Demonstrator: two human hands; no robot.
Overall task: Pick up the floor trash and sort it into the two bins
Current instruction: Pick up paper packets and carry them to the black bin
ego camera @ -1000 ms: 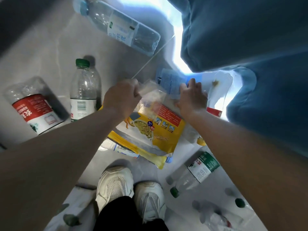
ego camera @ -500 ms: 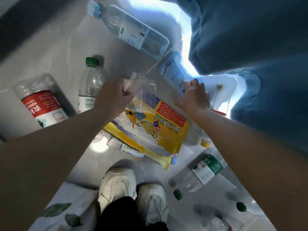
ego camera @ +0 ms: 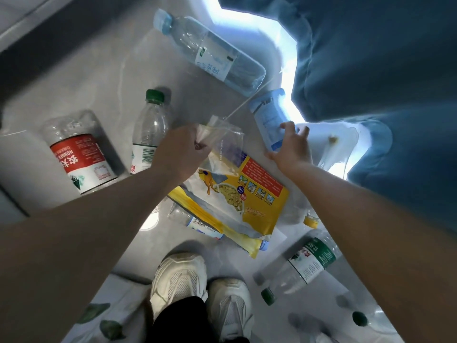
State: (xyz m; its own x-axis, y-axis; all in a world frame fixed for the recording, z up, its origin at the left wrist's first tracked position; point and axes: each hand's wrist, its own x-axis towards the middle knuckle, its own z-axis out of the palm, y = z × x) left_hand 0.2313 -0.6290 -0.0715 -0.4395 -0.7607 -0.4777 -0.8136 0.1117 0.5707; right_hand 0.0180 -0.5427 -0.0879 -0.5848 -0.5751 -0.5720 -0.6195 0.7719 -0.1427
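"Grips first. How does the left grip point(ego camera: 183, 149) stand?"

"Fingers curled, pinching a corner of a clear plastic bag point(ego camera: 222, 137). The bag hangs from the pinch, overlapping the top edge of the yellow food bag point(ego camera: 247, 206) in this view."

"And the right grip point(ego camera: 291, 149)?"

"Fingers spread and straight, tips on the lower end of a pale blue pouch point(ego camera: 268, 117) — nothing clasped."

"Floor point(ego camera: 111, 82), from the feet outward."

"White shoes point(ego camera: 178, 276) nearest. Right of them, a green-labelled bottle point(ego camera: 309, 263) on its side, cap toward the shoes. Beyond, the yellow food bag lies over a small bottle point(ego camera: 200, 222), of which little but the barcoded label shows. Left of the left grip, a green-capped bottle point(ego camera: 150, 129), then a crushed red-labelled bottle point(ego camera: 76, 159). Farthest, a blue-capped bottle point(ego camera: 210, 53) on its side."

"Bins?"

"A blue fabric-like mass point(ego camera: 371, 70) fills the right — whether it is a bin, I cannot tell."
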